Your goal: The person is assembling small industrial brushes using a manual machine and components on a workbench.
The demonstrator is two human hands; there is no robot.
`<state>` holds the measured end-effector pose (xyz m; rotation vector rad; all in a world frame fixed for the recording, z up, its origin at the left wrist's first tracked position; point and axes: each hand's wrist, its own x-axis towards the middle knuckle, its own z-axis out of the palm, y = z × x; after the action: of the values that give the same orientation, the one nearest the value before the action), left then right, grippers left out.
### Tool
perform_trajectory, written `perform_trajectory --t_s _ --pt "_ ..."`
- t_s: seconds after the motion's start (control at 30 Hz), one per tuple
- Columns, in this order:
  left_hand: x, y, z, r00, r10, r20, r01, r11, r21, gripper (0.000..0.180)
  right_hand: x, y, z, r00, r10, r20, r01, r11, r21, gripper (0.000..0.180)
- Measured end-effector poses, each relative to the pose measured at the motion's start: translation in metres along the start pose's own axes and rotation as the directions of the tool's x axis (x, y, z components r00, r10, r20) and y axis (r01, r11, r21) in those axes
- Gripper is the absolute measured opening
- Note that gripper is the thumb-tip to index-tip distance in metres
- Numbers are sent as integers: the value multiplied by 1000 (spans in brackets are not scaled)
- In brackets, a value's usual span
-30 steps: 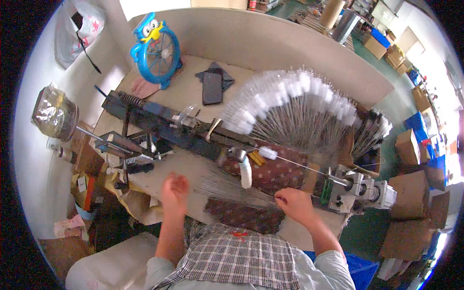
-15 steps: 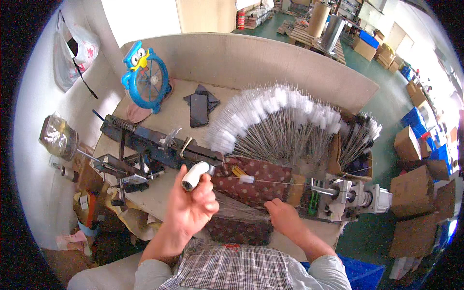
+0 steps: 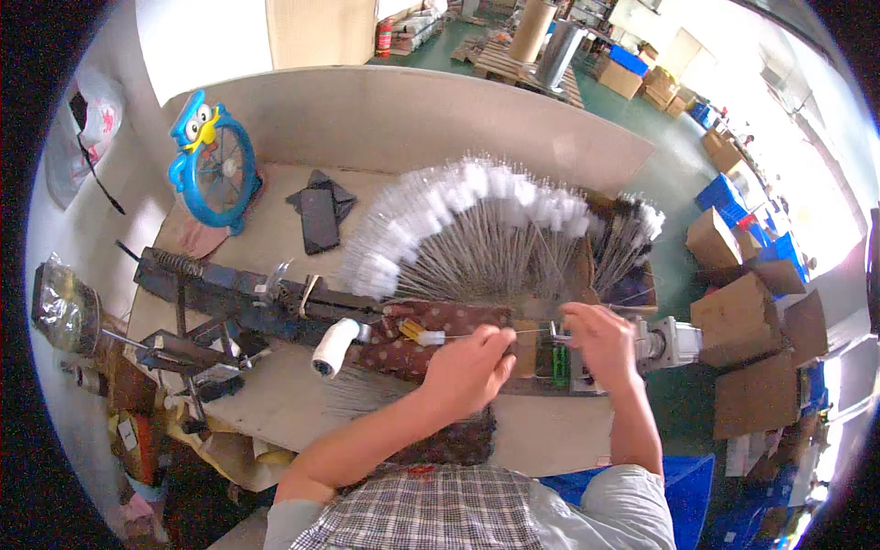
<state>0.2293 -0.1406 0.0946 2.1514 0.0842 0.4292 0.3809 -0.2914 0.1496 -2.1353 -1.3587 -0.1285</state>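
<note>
A thin wire brush with a white bristle tuft (image 3: 431, 338) lies level, its stem running right to the motor unit's shaft. My left hand (image 3: 470, 371) is closed over this stem, fingertips pinched together partway along it. At the stem's right end, my right hand (image 3: 600, 344) has curled fingers at the shaft tip; what they grip is hidden. The white-wrapped handle (image 3: 335, 348) of the dark lever mechanism (image 3: 247, 291) stands free, left of my left hand. Under the brush lies a brown dotted cloth (image 3: 394, 357), with loose bare wires (image 3: 367, 394) beside it.
A fan of white-tipped wire brushes (image 3: 495, 229) spreads behind my hands, with a box of darker brushes (image 3: 623, 266) to its right. The motor unit (image 3: 674, 343) sits at the right. A phone (image 3: 320, 220) and blue cartoon fan (image 3: 220, 170) stand farther left.
My left hand has let go of the white-wrapped handle and moved right onto the brush stem. My right hand has left the loose wires and moved up to the shaft. The view has shifted right.
</note>
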Motion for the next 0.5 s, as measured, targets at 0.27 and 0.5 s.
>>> perform_trajectory --t_s 0.27,0.5 --pt "51 -32 37 990 141 -2 -113 807 580 12 12 10 27 995 100 -18 -99 994 36 20" --pt "52 -67 1 984 123 -132 58 473 879 8 16 6 23 938 -23 346 -4 997 77 14"
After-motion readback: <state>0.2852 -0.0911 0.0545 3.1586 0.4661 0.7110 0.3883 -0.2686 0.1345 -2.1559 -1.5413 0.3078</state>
